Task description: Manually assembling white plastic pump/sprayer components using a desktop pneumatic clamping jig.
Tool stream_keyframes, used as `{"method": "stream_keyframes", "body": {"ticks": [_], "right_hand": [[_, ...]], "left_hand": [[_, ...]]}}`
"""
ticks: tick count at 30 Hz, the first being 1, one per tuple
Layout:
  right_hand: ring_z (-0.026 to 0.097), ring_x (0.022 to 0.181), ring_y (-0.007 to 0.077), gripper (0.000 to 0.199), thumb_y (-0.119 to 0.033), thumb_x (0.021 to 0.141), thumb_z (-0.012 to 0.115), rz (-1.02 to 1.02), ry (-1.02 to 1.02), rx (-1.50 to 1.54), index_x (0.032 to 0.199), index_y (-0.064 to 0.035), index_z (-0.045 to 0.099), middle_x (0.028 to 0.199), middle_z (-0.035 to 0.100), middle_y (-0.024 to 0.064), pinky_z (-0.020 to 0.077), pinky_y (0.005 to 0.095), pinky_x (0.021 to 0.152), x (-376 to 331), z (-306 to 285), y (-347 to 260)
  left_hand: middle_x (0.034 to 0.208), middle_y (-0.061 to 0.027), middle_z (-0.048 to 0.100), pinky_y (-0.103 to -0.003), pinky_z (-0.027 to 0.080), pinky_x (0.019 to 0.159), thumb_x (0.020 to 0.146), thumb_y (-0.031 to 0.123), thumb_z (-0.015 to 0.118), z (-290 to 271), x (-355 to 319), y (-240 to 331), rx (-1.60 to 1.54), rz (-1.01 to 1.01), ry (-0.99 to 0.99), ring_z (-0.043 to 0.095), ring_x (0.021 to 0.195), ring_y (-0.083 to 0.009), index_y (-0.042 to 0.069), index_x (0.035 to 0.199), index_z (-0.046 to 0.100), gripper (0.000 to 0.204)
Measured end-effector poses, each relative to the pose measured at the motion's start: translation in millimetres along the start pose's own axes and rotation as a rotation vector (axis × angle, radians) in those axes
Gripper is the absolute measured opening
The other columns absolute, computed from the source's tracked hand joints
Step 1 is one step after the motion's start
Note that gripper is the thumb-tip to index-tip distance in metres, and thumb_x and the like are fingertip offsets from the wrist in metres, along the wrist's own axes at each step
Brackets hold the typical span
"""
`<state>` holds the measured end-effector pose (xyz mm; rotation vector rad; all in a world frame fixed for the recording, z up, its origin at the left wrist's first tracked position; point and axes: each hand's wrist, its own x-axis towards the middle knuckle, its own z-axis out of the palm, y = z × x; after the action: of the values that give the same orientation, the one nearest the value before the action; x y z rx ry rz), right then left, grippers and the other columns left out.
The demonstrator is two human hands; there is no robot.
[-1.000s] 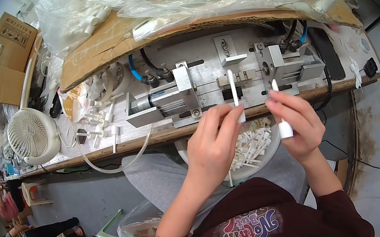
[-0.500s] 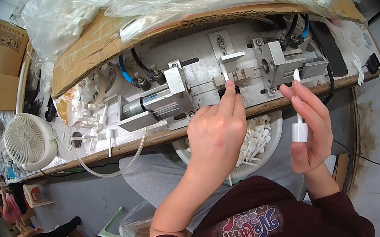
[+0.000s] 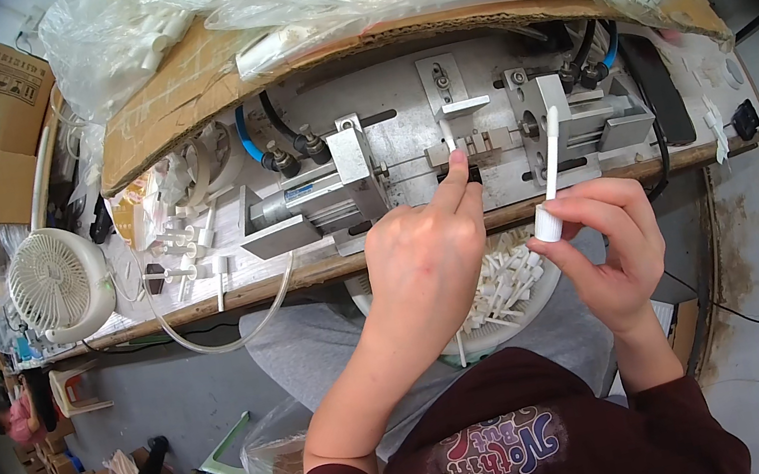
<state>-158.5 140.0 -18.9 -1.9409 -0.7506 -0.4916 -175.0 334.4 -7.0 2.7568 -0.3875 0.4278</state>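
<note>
My left hand reaches over the front edge of the bench with its index finger stretched out. That fingertip touches the lower end of a white stem in a small metal jig; the outer fingers are partly hidden. In my right hand is a white applicator wand, pinched by its ribbed cap between thumb and fingers. The wand tilts with its tip up, in front of the right pneumatic cylinder. Another cylinder faces the jig from the left.
A white basket on my lap holds many white wands. Cardboard with bagged white parts overhangs the bench's back. At left are a fan, a clear hose and loose wands. A black phone-like slab lies at right.
My right hand has turned and moved slightly left, now pinching the wand's cap instead of letting the wand lie along its fingers. My left hand stays almost in place. A person in the background has moved.
</note>
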Motion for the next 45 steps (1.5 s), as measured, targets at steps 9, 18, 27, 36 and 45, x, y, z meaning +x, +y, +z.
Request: {"method": "stream_keyframes", "body": {"ticks": [9,18,27,36,45], "right_hand": [[0.070,0.093,0.0258,0.032,-0.002,0.073,0.081,-0.094,-0.130,-0.077,0.102,0.0010,0.069,0.119,0.066,0.0169,0.0583,0.0324,0.078,14,7,8],[0.058,0.051,0.0118,0.018,-0.006,0.071,0.065,-0.318,-0.320,-0.510,0.088,-0.0019,0.064,0.119,0.070,0.0165,0.0460,0.0237,0.051,23,41,1],[0.058,0.045,0.0168,0.015,-0.006,0.070,0.065,-0.278,-0.379,-0.486,0.082,-0.0030,0.057,0.120,0.069,0.0213,0.0493,0.0267,0.048,34,38,6],[0.070,0.066,0.0189,0.037,-0.016,0.079,0.081,-0.082,-0.350,-0.080,0.112,-0.0031,0.069,0.104,0.073,0.0107,0.0558,0.0285,0.061,64,-5,7],[0.068,0.098,0.0207,0.023,-0.018,0.092,0.063,-0.010,0.092,-0.223,0.111,-0.0052,0.070,0.105,0.073,0.0089,0.0512,0.0327,0.086,232,-72,104]], "left_hand": [[0.094,-0.0043,0.076,-0.024,0.051,0.061,0.085,0.019,0.077,-85,80,-41,-0.219,0.026,0.286,0.067,0.065,-0.0122,0.009,0.106,0.075,0.024],[0.107,-0.0159,0.072,-0.043,0.052,0.091,0.090,0.021,0.066,-43,180,-142,0.316,0.014,0.362,0.069,0.099,-0.0311,0.009,0.112,0.073,0.026],[0.092,-0.0098,0.071,-0.032,0.055,0.077,0.083,0.018,0.078,-57,158,-105,-0.040,-0.001,0.263,0.068,0.083,-0.0184,0.008,0.112,0.073,0.031],[0.116,-0.0118,0.070,-0.025,0.058,0.068,0.072,-0.003,0.081,-69,62,-24,-0.384,0.137,0.417,0.069,0.084,-0.0134,0.004,0.104,0.076,0.032],[0.126,-0.0152,0.064,-0.030,0.059,0.072,0.068,-0.004,0.083,-37,3,-9,-0.380,0.148,0.313,0.068,0.086,-0.0176,0.003,0.106,0.076,0.039]]}}
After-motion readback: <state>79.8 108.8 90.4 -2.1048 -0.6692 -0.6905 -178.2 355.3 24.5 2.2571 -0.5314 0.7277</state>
